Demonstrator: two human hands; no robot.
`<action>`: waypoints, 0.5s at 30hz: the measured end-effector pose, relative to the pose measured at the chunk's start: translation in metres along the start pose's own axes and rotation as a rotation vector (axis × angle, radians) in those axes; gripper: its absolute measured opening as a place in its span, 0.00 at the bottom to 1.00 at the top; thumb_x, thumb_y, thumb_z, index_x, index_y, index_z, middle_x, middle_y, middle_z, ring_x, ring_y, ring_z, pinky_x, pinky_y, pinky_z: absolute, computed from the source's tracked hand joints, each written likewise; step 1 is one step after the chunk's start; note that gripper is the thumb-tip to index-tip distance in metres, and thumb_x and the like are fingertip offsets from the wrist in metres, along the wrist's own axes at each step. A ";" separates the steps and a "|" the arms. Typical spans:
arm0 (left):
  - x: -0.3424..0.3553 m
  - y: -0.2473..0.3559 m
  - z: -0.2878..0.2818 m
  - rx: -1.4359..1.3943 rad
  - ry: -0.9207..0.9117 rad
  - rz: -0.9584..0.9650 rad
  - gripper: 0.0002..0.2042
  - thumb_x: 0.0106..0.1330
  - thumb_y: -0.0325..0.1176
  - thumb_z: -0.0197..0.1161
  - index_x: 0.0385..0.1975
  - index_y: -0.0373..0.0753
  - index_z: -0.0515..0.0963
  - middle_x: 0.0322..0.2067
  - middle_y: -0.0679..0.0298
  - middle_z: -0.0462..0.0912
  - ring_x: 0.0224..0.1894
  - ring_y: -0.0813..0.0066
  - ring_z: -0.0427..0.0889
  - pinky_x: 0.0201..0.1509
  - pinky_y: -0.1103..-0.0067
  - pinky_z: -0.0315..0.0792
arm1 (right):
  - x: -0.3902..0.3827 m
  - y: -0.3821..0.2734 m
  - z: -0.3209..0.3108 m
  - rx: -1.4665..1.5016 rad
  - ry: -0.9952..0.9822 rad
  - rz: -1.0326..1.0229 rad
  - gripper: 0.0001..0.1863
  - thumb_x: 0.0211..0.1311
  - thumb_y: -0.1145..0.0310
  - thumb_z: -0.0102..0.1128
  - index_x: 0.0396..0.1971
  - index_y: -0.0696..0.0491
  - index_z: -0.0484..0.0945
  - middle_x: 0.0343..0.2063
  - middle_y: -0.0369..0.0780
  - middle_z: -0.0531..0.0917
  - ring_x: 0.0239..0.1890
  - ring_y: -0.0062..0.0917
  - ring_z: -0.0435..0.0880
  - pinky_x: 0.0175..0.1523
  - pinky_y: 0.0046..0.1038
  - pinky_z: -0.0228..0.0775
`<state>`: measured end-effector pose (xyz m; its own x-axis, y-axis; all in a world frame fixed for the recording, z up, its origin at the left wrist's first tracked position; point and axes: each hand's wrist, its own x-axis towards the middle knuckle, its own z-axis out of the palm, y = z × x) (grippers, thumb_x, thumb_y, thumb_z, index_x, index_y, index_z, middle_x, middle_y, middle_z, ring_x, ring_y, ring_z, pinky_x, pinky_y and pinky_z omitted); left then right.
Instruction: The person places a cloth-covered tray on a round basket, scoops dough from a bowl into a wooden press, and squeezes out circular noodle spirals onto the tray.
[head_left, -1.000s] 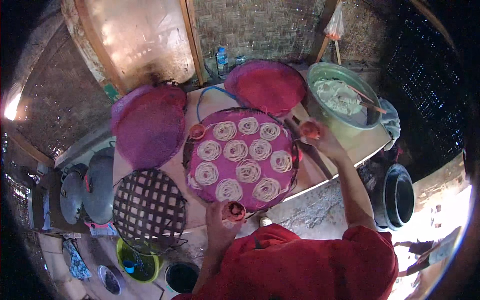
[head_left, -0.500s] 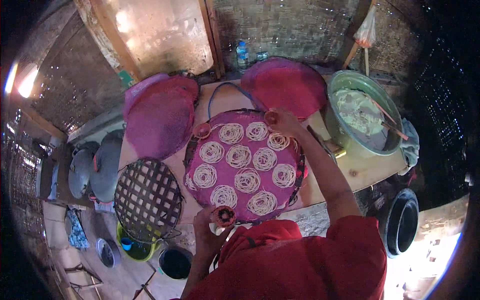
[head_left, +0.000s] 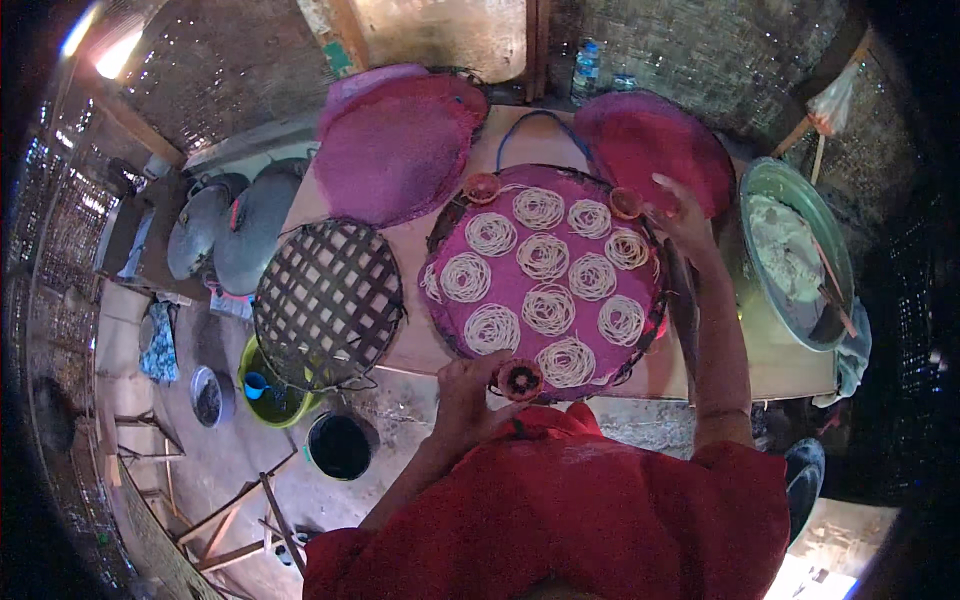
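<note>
- Left hand (head_left: 468, 388): at the near rim of the round tray (head_left: 655, 320), fingers curled around a small round press (head_left: 520, 379) with a dark, holed face turned up toward the camera. Grip closed on the press.
- Press position: just over the near edge of the tray, beside the nearest noodle coil (head_left: 566, 361).
- Right hand (head_left: 683, 215): reaching across to the far right rim of the tray, fingers spread and loosely bent. It sits just beside a small orange cup (head_left: 627, 203); contact with the cup cannot be told. Nothing seen clasped in it.
- Tray: covered by a pink cloth (head_left: 510, 295); holds about ten white noodle coils laid in rows, apart from one another.
- A second small orange cup (head_left: 481, 187) stands at the far left rim of the tray.
- Table (head_left: 420, 260): pale top; tray near its middle.
- Left of tray: a dark lattice rack (head_left: 325, 300), overhanging the table edge.
- Far side: two round pink mats, one at far left (head_left: 400, 140), one at far right (head_left: 640, 135), partly under the right hand.
- Right end of table: green basin (head_left: 775, 185) with white dough (head_left: 785, 250) and a stick resting in it.
- Floor at left: two grey pot lids (head_left: 225, 225), a yellow-green bucket (head_left: 255, 400), a black bucket (head_left: 340, 445).
- The person wears a red garment (head_left: 560, 510).
</note>
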<state>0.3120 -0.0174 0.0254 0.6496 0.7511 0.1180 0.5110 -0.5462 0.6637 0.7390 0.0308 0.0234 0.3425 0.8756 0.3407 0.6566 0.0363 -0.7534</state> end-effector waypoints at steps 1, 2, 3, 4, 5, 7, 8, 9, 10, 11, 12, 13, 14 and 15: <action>-0.001 0.001 0.001 0.058 0.005 0.011 0.36 0.40 0.45 0.74 0.52 0.44 0.67 0.42 0.61 0.76 0.43 0.60 0.72 0.47 0.65 0.59 | -0.004 -0.010 -0.002 0.006 -0.009 -0.009 0.32 0.49 0.57 0.68 0.55 0.50 0.68 0.50 0.44 0.70 0.49 0.29 0.72 0.48 0.29 0.69; -0.002 0.001 0.002 0.117 0.010 0.023 0.36 0.41 0.45 0.73 0.53 0.45 0.66 0.42 0.62 0.76 0.44 0.60 0.71 0.46 0.64 0.60 | -0.009 -0.021 -0.006 0.044 -0.038 0.026 0.30 0.51 0.59 0.67 0.54 0.50 0.69 0.50 0.43 0.70 0.46 0.26 0.74 0.46 0.26 0.70; -0.003 0.000 0.004 0.118 0.017 0.021 0.36 0.41 0.45 0.73 0.53 0.45 0.66 0.42 0.62 0.76 0.44 0.60 0.71 0.46 0.64 0.60 | -0.014 -0.027 -0.010 0.075 -0.062 0.064 0.29 0.52 0.60 0.66 0.54 0.51 0.69 0.49 0.42 0.70 0.43 0.24 0.75 0.44 0.24 0.71; -0.003 -0.001 0.006 0.114 0.037 0.042 0.36 0.42 0.46 0.72 0.53 0.45 0.66 0.42 0.62 0.76 0.44 0.60 0.71 0.46 0.64 0.60 | -0.017 -0.023 -0.011 0.076 -0.064 0.056 0.29 0.52 0.60 0.66 0.54 0.51 0.69 0.49 0.42 0.70 0.43 0.24 0.75 0.44 0.24 0.71; -0.003 -0.001 0.006 0.111 0.057 0.062 0.36 0.42 0.46 0.72 0.54 0.45 0.65 0.42 0.62 0.76 0.45 0.60 0.71 0.46 0.64 0.60 | -0.019 -0.014 -0.013 0.017 -0.062 -0.004 0.27 0.53 0.62 0.65 0.53 0.51 0.70 0.49 0.40 0.70 0.40 0.22 0.75 0.41 0.22 0.71; -0.004 0.002 0.002 0.103 0.064 0.065 0.37 0.42 0.47 0.72 0.54 0.44 0.65 0.43 0.61 0.75 0.46 0.59 0.71 0.48 0.64 0.60 | -0.022 -0.014 -0.013 -0.036 -0.058 -0.080 0.25 0.55 0.64 0.64 0.52 0.52 0.70 0.49 0.39 0.70 0.37 0.19 0.75 0.38 0.20 0.71; -0.004 0.003 -0.003 0.093 0.062 0.066 0.37 0.42 0.47 0.72 0.54 0.44 0.65 0.44 0.60 0.75 0.48 0.59 0.70 0.49 0.64 0.60 | -0.026 -0.019 -0.011 0.154 -0.056 -0.038 0.23 0.55 0.65 0.63 0.52 0.52 0.71 0.48 0.38 0.71 0.36 0.19 0.75 0.38 0.20 0.70; -0.005 0.003 -0.012 0.104 0.080 0.063 0.37 0.42 0.47 0.72 0.54 0.44 0.65 0.44 0.60 0.75 0.48 0.59 0.70 0.49 0.64 0.60 | -0.029 -0.024 -0.008 0.346 -0.059 0.002 0.22 0.56 0.66 0.63 0.51 0.52 0.71 0.47 0.37 0.71 0.36 0.18 0.74 0.37 0.19 0.70; -0.006 0.002 -0.024 0.072 0.124 0.072 0.37 0.42 0.46 0.72 0.54 0.43 0.65 0.46 0.58 0.74 0.48 0.57 0.71 0.50 0.64 0.60 | -0.032 -0.029 -0.007 0.355 -0.063 -0.016 0.22 0.56 0.66 0.63 0.51 0.52 0.71 0.47 0.37 0.71 0.36 0.18 0.74 0.37 0.19 0.70; -0.007 -0.003 -0.036 0.040 0.168 0.082 0.36 0.43 0.46 0.71 0.54 0.42 0.65 0.48 0.57 0.72 0.49 0.55 0.71 0.51 0.63 0.60 | -0.034 -0.034 -0.008 0.317 -0.066 0.007 0.21 0.56 0.68 0.62 0.50 0.52 0.72 0.47 0.37 0.71 0.35 0.18 0.74 0.37 0.19 0.69; -0.002 -0.018 -0.047 0.042 0.182 0.090 0.36 0.43 0.46 0.71 0.54 0.42 0.65 0.48 0.57 0.72 0.49 0.55 0.71 0.51 0.63 0.60 | -0.034 -0.040 -0.010 0.267 -0.063 0.033 0.20 0.56 0.70 0.61 0.50 0.53 0.72 0.46 0.37 0.72 0.35 0.17 0.74 0.36 0.18 0.68; 0.002 -0.038 -0.061 0.071 0.291 0.032 0.35 0.46 0.43 0.70 0.54 0.40 0.64 0.48 0.56 0.72 0.49 0.56 0.72 0.51 0.64 0.63 | -0.033 -0.052 -0.009 0.269 -0.065 0.020 0.20 0.56 0.70 0.61 0.50 0.53 0.72 0.46 0.37 0.72 0.35 0.17 0.74 0.36 0.18 0.68; 0.009 -0.059 -0.075 0.098 0.398 -0.023 0.33 0.48 0.41 0.70 0.54 0.38 0.64 0.48 0.55 0.71 0.49 0.57 0.73 0.51 0.65 0.65 | -0.031 -0.066 -0.006 0.180 -0.074 0.008 0.19 0.56 0.72 0.60 0.49 0.53 0.72 0.46 0.36 0.73 0.35 0.17 0.74 0.36 0.18 0.67; 0.021 -0.079 -0.089 -0.147 0.470 -0.049 0.31 0.51 0.37 0.68 0.54 0.37 0.64 0.47 0.54 0.72 0.48 0.59 0.73 0.50 0.66 0.67 | -0.028 -0.079 0.000 0.091 -0.080 -0.002 0.19 0.56 0.74 0.59 0.49 0.53 0.73 0.45 0.36 0.73 0.35 0.17 0.73 0.36 0.17 0.67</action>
<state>0.2350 0.0747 0.0414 0.2851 0.8790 0.3822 0.4278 -0.4735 0.7700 0.6774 0.0034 0.0730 0.2842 0.9108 0.2994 0.5927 0.0785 -0.8016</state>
